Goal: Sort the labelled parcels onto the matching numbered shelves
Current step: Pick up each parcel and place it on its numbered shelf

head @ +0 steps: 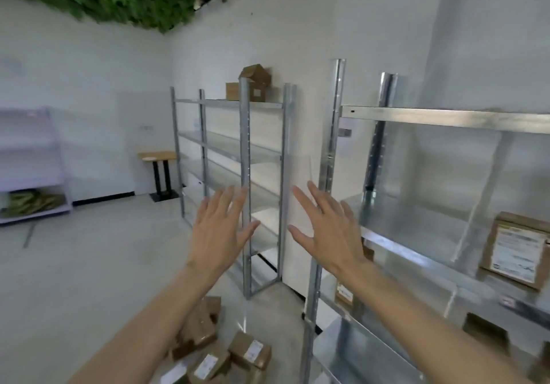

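Both hands are raised in front of the person, palms forward and holding nothing: the left hand [218, 228] and the right hand [327, 231] have their fingers straight and spread, well apart from any parcel. This looks like a pause between parcels, with no parcel in hand.

The unsorted parcels [214, 354] lie in a heap on the floor, near and low, below the left forearm; several show white labels, too blurred to read. The next move, as I judge it, calls for reaching down to the heap, lifting one parcel, reading its label, and finding the shelf with that number.

The right rack [446, 118] stands close by. One of its shelves holds a labelled box [518, 251] at the far right, a smaller box [345, 294] sits lower by the near post, and a dark box [485, 333] lies lower still. The far rack [244, 175] carries a few boxes [253, 86] on its top shelf; its other shelves look bare. Shelf numbers cannot be made out.
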A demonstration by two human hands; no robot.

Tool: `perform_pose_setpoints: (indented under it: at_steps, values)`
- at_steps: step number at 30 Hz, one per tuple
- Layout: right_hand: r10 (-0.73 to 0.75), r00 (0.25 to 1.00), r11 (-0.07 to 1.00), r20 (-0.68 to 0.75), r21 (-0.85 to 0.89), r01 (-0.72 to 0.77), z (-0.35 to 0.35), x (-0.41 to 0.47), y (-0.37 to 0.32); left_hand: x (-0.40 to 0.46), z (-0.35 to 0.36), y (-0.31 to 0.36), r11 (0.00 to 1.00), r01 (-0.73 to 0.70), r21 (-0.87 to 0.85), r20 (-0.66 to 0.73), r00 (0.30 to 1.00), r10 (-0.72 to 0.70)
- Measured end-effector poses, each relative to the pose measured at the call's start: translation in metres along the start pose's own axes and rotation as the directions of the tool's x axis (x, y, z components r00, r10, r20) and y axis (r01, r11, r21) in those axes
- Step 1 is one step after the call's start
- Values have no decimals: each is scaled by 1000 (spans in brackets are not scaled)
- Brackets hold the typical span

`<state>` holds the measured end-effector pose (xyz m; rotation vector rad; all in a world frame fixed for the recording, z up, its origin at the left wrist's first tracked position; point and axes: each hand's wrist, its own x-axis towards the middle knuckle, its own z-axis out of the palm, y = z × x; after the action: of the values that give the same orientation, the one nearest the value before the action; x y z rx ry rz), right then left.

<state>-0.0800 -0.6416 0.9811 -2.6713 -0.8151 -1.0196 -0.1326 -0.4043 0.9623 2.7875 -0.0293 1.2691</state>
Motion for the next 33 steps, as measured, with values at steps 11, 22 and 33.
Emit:
perform_pose_setpoints:
  at_steps: [11, 22, 33]
  values:
    - [-194, 971, 953, 137, 260, 154, 214, 150, -147, -11, 74, -238, 933, 230, 276, 165, 945, -282]
    - [-310, 921, 915, 235, 337, 222, 394, 236, -264, -27, 155, -411, 867, 369, 334, 187, 876, -445]
    - [-204, 847, 947, 490, 319, 43, 640, 224, -366, -122, 338, -598, 884, 381, 269, 412, 785, -464]
